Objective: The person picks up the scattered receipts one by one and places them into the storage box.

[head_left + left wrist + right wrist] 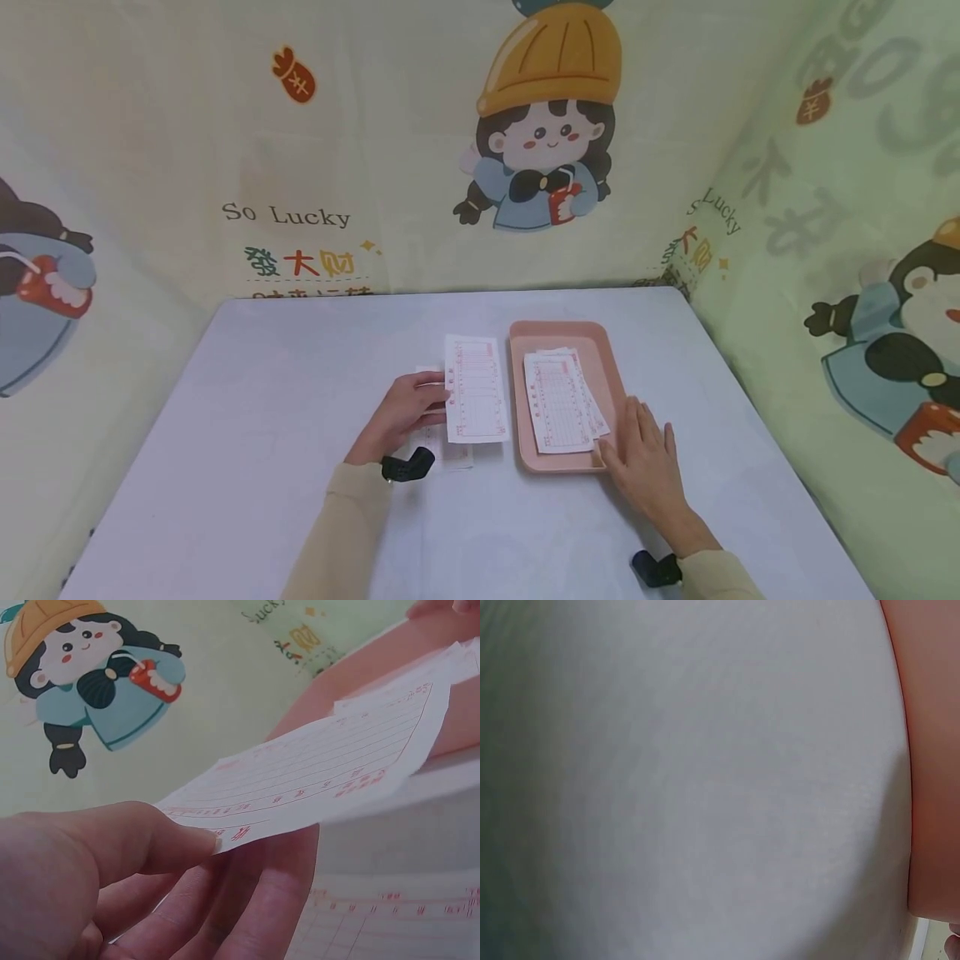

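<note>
Near the centre, by the thumb and fingers of the left hand (403,412), a printed slip (477,390) is pinched above further paper (459,457) on the bench (300,408). To its right, a stack (561,404) is held in the pink tray (558,335), whose right edge appears touched by the right hand (647,457), fingers straight. A transfer seems under way; a rightward carry and release are probably called for.

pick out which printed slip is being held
The slip pinched by the left hand, left of the pink tray; the other slips lie inside the tray or on the table.
</note>
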